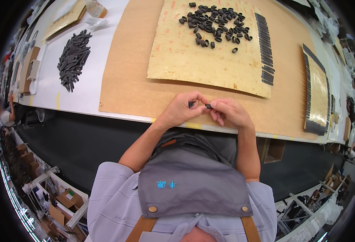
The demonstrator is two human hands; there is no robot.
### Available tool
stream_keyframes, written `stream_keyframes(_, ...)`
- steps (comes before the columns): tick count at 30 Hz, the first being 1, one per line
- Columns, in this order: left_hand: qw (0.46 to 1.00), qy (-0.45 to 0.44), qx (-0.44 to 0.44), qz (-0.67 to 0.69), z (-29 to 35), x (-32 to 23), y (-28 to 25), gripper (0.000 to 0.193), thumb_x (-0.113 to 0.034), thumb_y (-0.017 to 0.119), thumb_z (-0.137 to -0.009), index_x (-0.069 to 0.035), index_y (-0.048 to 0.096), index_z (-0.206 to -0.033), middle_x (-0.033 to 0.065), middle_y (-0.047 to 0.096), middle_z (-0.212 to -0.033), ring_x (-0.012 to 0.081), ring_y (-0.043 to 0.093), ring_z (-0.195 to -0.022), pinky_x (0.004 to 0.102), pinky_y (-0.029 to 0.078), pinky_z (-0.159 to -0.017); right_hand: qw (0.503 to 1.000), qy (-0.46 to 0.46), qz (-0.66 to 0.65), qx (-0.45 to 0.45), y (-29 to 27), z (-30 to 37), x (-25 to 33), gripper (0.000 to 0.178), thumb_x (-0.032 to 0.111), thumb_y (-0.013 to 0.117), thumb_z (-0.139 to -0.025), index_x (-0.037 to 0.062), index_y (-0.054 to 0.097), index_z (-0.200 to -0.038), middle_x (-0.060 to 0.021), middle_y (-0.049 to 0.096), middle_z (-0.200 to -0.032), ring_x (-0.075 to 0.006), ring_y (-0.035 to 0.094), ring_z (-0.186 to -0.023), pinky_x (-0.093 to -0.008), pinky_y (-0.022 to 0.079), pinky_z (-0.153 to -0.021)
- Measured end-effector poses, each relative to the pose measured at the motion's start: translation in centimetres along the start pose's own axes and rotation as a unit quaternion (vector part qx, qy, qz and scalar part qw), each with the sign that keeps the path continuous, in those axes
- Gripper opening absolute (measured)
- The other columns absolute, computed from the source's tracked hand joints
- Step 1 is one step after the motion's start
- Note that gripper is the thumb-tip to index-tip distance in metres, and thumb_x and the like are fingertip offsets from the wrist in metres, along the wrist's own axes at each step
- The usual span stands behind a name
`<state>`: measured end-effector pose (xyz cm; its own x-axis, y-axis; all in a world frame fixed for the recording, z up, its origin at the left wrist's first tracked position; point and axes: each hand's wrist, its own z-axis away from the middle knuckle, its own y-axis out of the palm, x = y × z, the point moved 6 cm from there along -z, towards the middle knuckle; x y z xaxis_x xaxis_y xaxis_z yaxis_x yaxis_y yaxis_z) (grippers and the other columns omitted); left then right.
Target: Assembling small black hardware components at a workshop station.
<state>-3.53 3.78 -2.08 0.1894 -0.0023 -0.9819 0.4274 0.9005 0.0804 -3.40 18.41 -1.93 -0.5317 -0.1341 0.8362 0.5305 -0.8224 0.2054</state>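
Observation:
My left hand [180, 109] and my right hand [230, 113] meet over the table's near edge, fingertips close together. Between them is a small black piece [208, 106], pinched by the thumb and fingers of both hands. Its exact shape is too small to tell. Something dark also shows inside the curl of my left fingers. Just beyond my hands lies a yellowish board [201, 70], carrying a heap of short black rings [220, 29]. Along the board's right side runs a column of flat black strips [265, 44], laid side by side.
Brown paper [123, 90] covers the table under the board. Loose black strips [74, 58] lie heaped on the white tabletop at left. Another board [317, 88], edged with black strips, is at the right. Cardboard boxes [27, 70] stand far left, and shelving [58, 181] is behind me.

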Motion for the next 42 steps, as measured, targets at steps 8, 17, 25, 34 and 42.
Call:
stream_keyframes(8, 0.999, 0.019, -0.010, -0.041, 0.1, -0.2, 0.0, 0.013, -0.002, 0.062, -0.082, 0.001, 0.061, -0.094, -0.0083, 0.035, -0.060, 0.0004, 0.036, -0.058, 0.0177, 0.036, -0.054, 1.000, 0.018, -0.022, -0.009, -0.4, -0.2, -0.8, 0.026, 0.022, 0.048, -0.093, 0.0005, 0.060, -0.086, -0.0017, 0.057, -0.067, -0.0070, 0.051, -0.050, -0.0198, 0.040, -0.046)
stream_keyframes(17, 0.996, 0.011, -0.043, -0.075, 0.3, -0.6, 0.0, 0.011, -0.005, 0.063, -0.080, 0.000, 0.061, -0.090, -0.0056, 0.040, -0.058, 0.0024, 0.037, -0.055, 0.0217, 0.032, -0.048, 0.978, -0.149, -0.072, -0.125, 0.3, 0.4, -1.3, 0.016, 0.002, 0.062, -0.084, -0.0019, 0.055, -0.097, -0.0037, 0.060, -0.080, -0.0059, 0.058, -0.063, -0.0205, 0.052, -0.057)
stream_keyframes(25, 0.995, 0.038, -0.033, -0.088, -0.3, -0.7, 0.2, 0.011, -0.004, 0.062, -0.080, 0.000, 0.060, -0.090, -0.0044, 0.041, -0.058, 0.0030, 0.038, -0.054, 0.0222, 0.033, -0.048, 0.977, -0.148, -0.086, -0.126, -0.4, 0.3, -1.1, 0.014, 0.007, 0.061, -0.087, -0.0025, 0.056, -0.095, -0.0073, 0.061, -0.081, -0.0091, 0.061, -0.063, -0.0215, 0.051, -0.053)
stream_keyframes(34, 0.992, 0.059, -0.060, -0.096, 0.6, -1.4, -0.9, 0.013, -0.005, 0.064, -0.080, -0.003, 0.061, -0.092, -0.0051, 0.041, -0.059, 0.0034, 0.038, -0.056, 0.0209, 0.034, -0.051, 0.999, -0.016, 0.019, 0.037, 0.4, -0.7, 0.5, 0.030, 0.026, 0.045, -0.097, 0.0010, 0.057, -0.085, -0.0048, 0.059, -0.071, -0.0102, 0.059, -0.055, -0.0211, 0.048, -0.048)
stream_keyframes(42, 0.985, 0.135, -0.008, -0.105, 1.1, -1.4, 0.7, 0.018, -0.013, 0.065, -0.079, -0.003, 0.063, -0.095, 0.0049, 0.052, -0.063, 0.0120, 0.049, -0.060, 0.0279, 0.041, -0.056, 0.987, -0.084, 0.067, -0.121, -0.4, 1.2, -1.5, 0.027, 0.024, 0.056, -0.089, 0.0025, 0.059, -0.072, 0.0030, 0.044, -0.048, -0.0043, 0.035, -0.036, -0.0177, 0.024, -0.034)
